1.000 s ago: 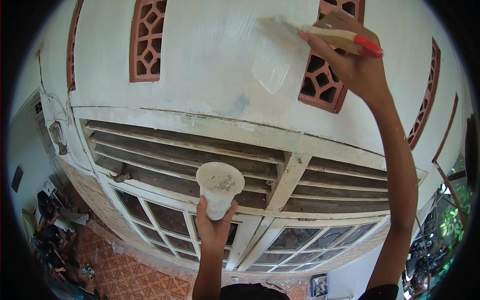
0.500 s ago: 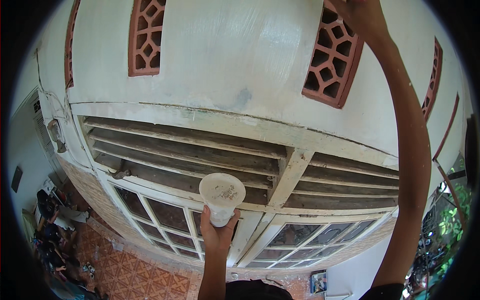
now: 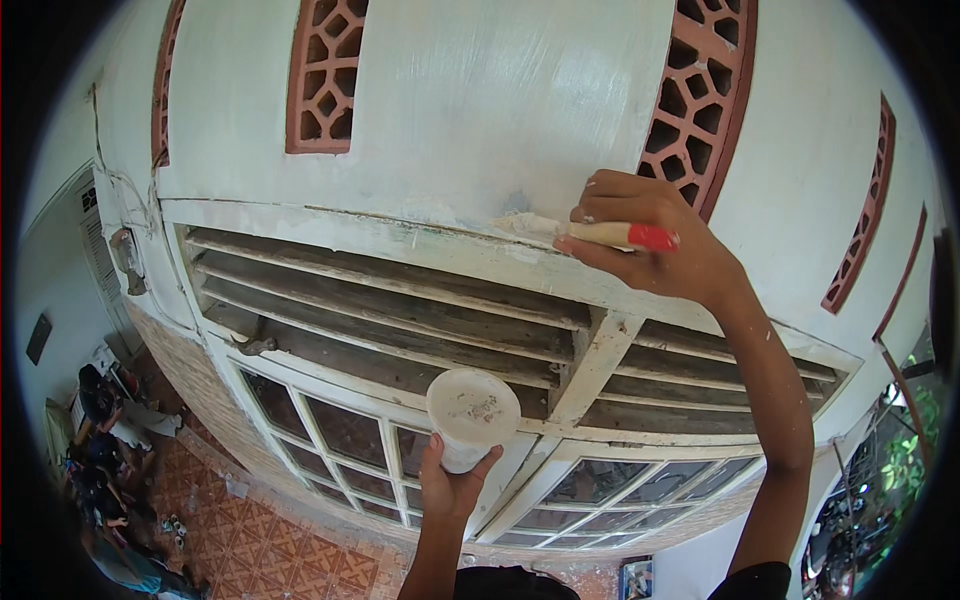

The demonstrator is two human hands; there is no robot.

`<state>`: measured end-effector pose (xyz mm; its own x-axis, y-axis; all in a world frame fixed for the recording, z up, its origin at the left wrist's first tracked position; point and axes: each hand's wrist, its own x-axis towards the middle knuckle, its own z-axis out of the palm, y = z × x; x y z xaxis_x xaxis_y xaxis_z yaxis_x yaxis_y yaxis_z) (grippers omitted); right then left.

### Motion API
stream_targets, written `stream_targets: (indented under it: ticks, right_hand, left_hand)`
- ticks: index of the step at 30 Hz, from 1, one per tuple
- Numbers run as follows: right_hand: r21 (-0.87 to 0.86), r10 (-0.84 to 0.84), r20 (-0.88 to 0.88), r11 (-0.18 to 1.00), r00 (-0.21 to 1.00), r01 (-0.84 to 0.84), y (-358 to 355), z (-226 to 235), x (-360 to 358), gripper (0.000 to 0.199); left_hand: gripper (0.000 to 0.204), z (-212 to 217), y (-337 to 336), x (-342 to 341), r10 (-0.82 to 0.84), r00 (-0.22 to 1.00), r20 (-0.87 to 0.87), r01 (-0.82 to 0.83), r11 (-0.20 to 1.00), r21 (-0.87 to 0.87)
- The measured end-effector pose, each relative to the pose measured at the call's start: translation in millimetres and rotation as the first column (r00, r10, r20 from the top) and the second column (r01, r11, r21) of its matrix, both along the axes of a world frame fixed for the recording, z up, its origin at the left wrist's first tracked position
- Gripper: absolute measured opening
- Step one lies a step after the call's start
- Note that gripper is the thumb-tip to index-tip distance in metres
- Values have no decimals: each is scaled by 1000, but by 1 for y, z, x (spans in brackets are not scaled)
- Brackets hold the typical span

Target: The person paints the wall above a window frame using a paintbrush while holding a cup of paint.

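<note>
A paintbrush [image 3: 605,233] with a pale, paint-smeared handle and a red end is pinched in my right hand [image 3: 665,235]. Its whitened bristles touch the white wall [image 3: 480,120] by the crack just above the louvred vent, close to a grey patch. Lower down, my left hand [image 3: 455,480] grips a white plastic cup [image 3: 470,425] from below. The cup tilts so that its inside shows white paint with darker specks at the bottom.
Slatted wooden vents [image 3: 390,300] and paned windows [image 3: 340,430] lie below the wall. Reddish lattice blocks [image 3: 325,75] are set into it. Several people [image 3: 115,430] sit far below on the left, beside an orange tiled floor [image 3: 250,530]. Loose cable [image 3: 125,185] hangs at left.
My right hand has come down from the top edge to the wall above the vent, bringing the brush into view. The cup has shifted slightly right and down in the picture.
</note>
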<state>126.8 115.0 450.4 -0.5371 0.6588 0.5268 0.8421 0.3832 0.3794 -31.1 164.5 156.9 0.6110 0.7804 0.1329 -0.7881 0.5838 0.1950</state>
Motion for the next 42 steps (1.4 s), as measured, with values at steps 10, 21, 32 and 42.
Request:
stream_targets:
  ticks: [10, 21, 32, 42]
  right_hand:
    - [662, -395, 202, 729, 896, 172, 28, 134, -2, 10]
    - [11, 31, 240, 999, 970, -35, 28, -10, -7, 14]
    - [706, -351, 490, 697, 798, -126, 7, 133, 28, 12]
    - [14, -128, -28, 992, 991, 129, -16, 45, 23, 23]
  left_hand:
    - [55, 0, -6, 3, -66, 991, -119, 65, 998, -14]
    - [51, -10, -8, 2, -100, 992, -72, 97, 995, -34]
    - [57, -6, -13, 10, -122, 991, -51, 121, 992, -21]
    - [56, -8, -20, 18, -167, 981, -95, 164, 986, -38]
